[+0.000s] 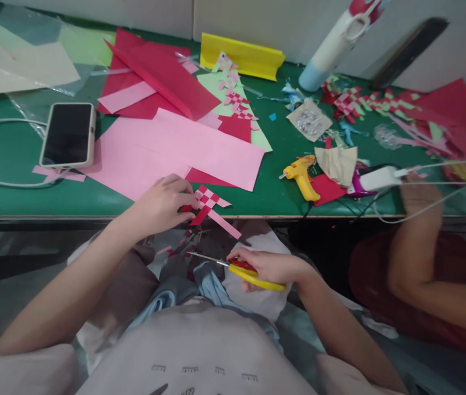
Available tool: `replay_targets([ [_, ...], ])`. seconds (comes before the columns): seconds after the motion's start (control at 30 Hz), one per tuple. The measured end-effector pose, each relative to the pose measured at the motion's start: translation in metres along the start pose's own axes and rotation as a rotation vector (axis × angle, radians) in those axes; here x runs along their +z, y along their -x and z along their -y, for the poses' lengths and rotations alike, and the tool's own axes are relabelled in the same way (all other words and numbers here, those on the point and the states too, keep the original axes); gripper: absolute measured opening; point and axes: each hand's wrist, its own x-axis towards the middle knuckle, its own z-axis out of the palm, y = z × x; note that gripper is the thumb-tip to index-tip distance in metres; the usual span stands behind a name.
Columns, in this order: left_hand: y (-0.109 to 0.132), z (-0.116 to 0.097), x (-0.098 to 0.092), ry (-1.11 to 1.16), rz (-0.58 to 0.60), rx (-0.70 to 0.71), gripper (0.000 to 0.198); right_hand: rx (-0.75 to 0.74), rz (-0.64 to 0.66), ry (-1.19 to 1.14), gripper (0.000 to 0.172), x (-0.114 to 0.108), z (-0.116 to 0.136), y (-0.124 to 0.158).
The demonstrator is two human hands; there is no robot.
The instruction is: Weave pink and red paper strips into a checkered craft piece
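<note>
My left hand [167, 202] pinches the left side of a woven paper piece [206, 198], a pink and red checkered weave with loose strip ends. One long pink strip points down to the right, past the table's front edge. Lower down, over my lap, my right hand [263, 267] is closed round the handles of a pair of scissors [237, 267], yellow and red. Their blades point left, below the woven piece and apart from it. Large pink paper sheets [183, 145] lie just behind my left hand.
On the green table [6, 197] are a phone [68, 135] with a cable, red paper [154, 71], a yellow folded card [241, 56], a yellow glue gun [302, 176] and a white-blue bottle [334, 49]. Paper scraps crowd the right, where another person's arm [420, 230] rests.
</note>
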Motion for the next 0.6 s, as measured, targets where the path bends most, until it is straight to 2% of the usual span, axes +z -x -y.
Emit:
replay_targets([
  [0.17,0.000,-0.003,0.002,-0.029,0.025,-0.041,0.024,-0.030,-0.037,-0.046,0.068,0.015,-0.004,0.010],
  [0.37,0.000,-0.011,0.000,-0.021,-0.010,-0.063,0.027,-0.076,-0.117,-0.274,0.071,0.029,-0.015,0.023],
  [0.53,-0.003,-0.026,0.003,-0.098,-0.031,-0.196,0.025,-0.145,-0.256,-0.415,0.069,0.040,-0.019,0.033],
  [0.6,-0.002,-0.031,0.006,-0.133,-0.068,-0.253,0.035,-0.150,-0.332,-0.438,0.065,0.044,-0.021,0.034],
])
